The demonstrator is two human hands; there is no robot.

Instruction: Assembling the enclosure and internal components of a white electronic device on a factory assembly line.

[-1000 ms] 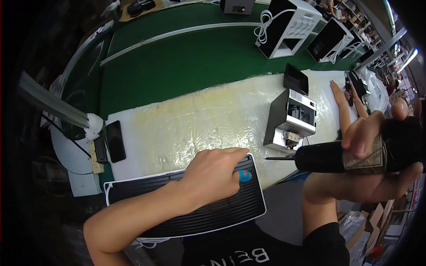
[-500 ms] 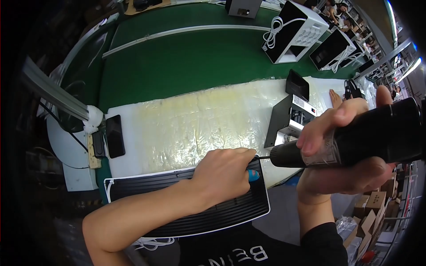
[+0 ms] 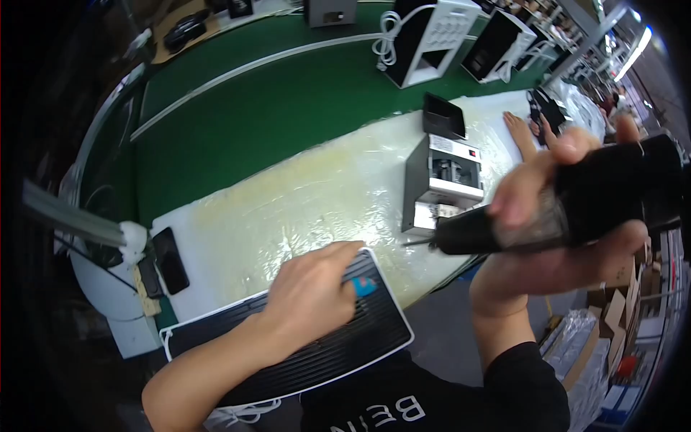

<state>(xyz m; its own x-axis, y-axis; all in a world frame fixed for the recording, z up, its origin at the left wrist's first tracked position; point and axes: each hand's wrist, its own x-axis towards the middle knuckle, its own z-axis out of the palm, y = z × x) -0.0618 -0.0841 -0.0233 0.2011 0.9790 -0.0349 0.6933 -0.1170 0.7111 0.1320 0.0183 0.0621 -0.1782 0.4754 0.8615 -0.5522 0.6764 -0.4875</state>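
Shirt (image 3: 461,397): black, white lettering (image 3: 398,414) across the front
Right sleeve (image 3: 520,369): black again, short
Left hand (image 3: 308,291): bright blue wrap (image 3: 365,286)!

Rests the left hand (image 3: 311,291) on a ribbed black panel (image 3: 324,367) with a white rim, pointing the index finger at the upper right corner. Wears a blue wrap (image 3: 363,286) on one digit. Grips a black driver (image 3: 612,187) in the right hand (image 3: 554,263), aiming the bit (image 3: 417,243) left, near that corner but apart from it. Faces a machine (image 3: 419,176), partly behind the driver, and a black tray (image 3: 444,115) beside it on the mat (image 3: 288,209), with a phone (image 3: 170,261) at the left end and a co-worker's hand (image 3: 520,129) at upper right.
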